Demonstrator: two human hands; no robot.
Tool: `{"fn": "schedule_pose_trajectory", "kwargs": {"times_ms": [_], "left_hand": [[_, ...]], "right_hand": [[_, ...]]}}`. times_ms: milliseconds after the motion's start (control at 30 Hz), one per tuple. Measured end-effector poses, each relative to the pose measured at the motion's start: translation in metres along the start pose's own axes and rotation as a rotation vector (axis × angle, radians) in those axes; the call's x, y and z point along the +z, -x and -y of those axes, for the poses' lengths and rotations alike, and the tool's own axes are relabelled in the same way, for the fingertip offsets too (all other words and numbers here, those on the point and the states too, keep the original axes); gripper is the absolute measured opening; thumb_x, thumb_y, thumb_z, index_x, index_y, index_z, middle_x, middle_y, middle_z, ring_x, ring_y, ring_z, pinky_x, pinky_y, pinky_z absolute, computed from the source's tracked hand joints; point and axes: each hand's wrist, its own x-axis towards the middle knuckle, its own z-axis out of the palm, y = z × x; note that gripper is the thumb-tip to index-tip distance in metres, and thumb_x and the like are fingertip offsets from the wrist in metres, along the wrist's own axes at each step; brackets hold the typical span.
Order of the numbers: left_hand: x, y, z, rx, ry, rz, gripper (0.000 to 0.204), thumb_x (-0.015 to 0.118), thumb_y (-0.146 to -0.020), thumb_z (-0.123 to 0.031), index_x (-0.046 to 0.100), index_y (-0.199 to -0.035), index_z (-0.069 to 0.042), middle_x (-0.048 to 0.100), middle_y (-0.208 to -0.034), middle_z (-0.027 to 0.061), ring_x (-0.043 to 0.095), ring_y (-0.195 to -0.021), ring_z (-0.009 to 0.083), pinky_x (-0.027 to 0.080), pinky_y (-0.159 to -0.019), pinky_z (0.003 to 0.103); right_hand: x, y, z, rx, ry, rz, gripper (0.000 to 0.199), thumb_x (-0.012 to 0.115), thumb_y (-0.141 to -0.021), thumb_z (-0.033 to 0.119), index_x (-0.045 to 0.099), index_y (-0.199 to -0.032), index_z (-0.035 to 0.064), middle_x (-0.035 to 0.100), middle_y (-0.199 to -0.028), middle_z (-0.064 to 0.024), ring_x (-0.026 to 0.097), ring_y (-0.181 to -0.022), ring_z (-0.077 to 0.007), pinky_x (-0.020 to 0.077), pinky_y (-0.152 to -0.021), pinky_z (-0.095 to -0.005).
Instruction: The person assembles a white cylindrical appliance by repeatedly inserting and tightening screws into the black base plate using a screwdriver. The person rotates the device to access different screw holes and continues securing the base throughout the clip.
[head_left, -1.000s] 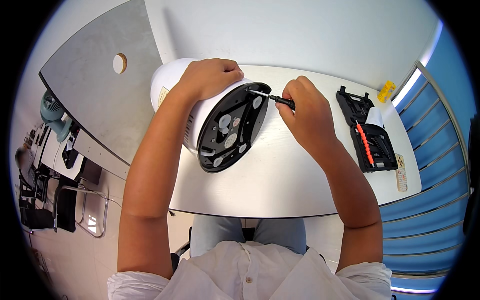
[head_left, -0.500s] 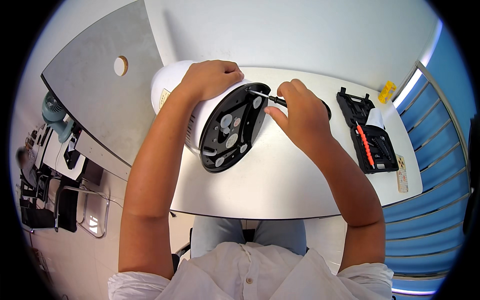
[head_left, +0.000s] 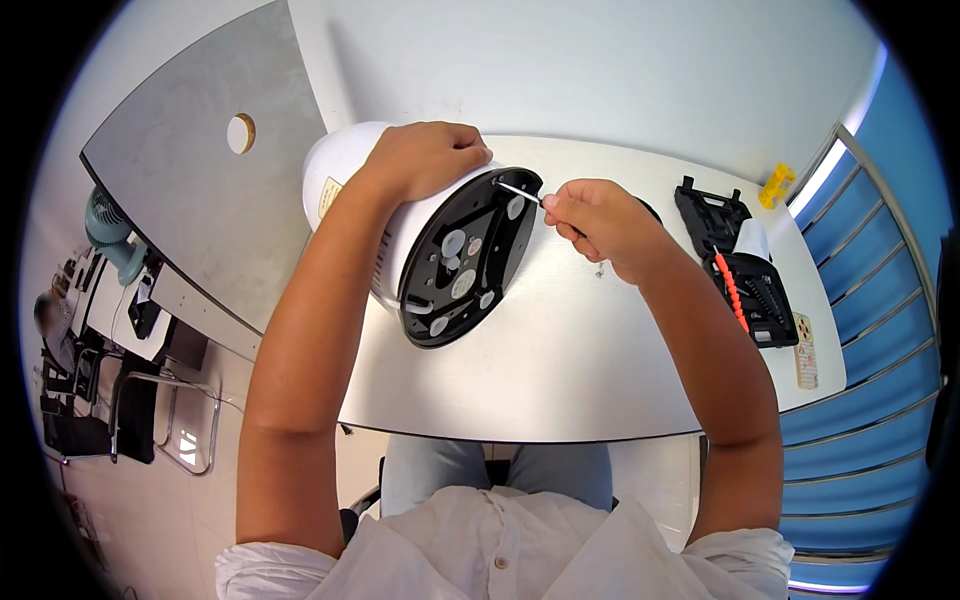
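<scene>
Screwdriver (head_left: 520,192) — right hand (head_left: 597,222) grip clenched on it, tip at black base (head_left: 462,262) | left hand (head_left: 425,158) grasping white appliance (head_left: 345,170)

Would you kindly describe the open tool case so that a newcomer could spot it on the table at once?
Start at the white table and follow it to the person's right, past the right hand. The tool case lies there near the far right corner, black and opened flat. An orange-red tool lying in it sets it apart from the small yellow object nearby.

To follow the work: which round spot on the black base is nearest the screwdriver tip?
The pale round spot at the base's upper right edge, beside the screwdriver; the other spots lie lower.
</scene>
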Motion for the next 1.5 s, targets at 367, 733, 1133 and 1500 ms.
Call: {"fn": "schedule_pose_trajectory", "kwargs": {"times_ms": [367, 733, 1133, 1500], "left_hand": [[0.0, 0.003, 0.004, 0.007, 0.013, -0.017, 0.039, 0.047, -0.088, -0.045, 0.071, -0.106, -0.019, 0.071, -0.102, 0.0054, 0.064, -0.096, 0.0233, 0.046, -0.088, 0.034], [0.003, 0.005, 0.006, 0.027, 0.014, -0.036, 0.04, 0.047, -0.087, -0.045, 0.071, -0.105, -0.018, 0.07, -0.101, 0.0056, 0.064, -0.096, 0.0239, 0.046, -0.087, 0.034], [0.001, 0.003, 0.004, 0.01, 0.026, -0.009, 0.04, 0.047, -0.087, -0.045, 0.07, -0.106, -0.018, 0.07, -0.104, 0.0053, 0.063, -0.098, 0.0234, 0.046, -0.088, 0.034], [0.002, 0.005, 0.003, 0.02, 0.018, -0.018, 0.041, 0.047, -0.087, -0.046, 0.07, -0.105, -0.018, 0.07, -0.102, 0.0061, 0.063, -0.096, 0.0241, 0.046, -0.086, 0.035]], "right_hand": [[0.024, 0.0, -0.031, -0.831, 1.225, -0.796, 0.022, 0.074, -0.076, 0.013, 0.053, -0.079, 0.0069, 0.047, -0.068, -0.0034, 0.05, -0.062, -0.0236, 0.0417, -0.054, -0.0363], [0.003, 0.003, 0.011, -0.047, 0.234, -0.001, 0.019, 0.06, -0.089, 0.022, 0.059, -0.085, 0.0045, 0.045, -0.057, -0.0001, 0.042, -0.054, -0.011, 0.035, -0.05, -0.0275], [0.027, 0.006, -0.024, -0.947, 1.198, -0.825, 0.019, 0.067, -0.072, 0.001, 0.05, -0.074, 0.0103, 0.042, -0.066, -0.0012, 0.046, -0.061, -0.0154, 0.0356, -0.047, -0.0287], [0.006, 0.001, -0.005, 0.001, -0.048, -0.045, 0.02, 0.064, -0.088, 0.023, 0.059, -0.086, 0.0038, 0.051, -0.064, 0.0007, 0.039, -0.052, -0.0093, 0.0311, -0.047, -0.0239]]}}
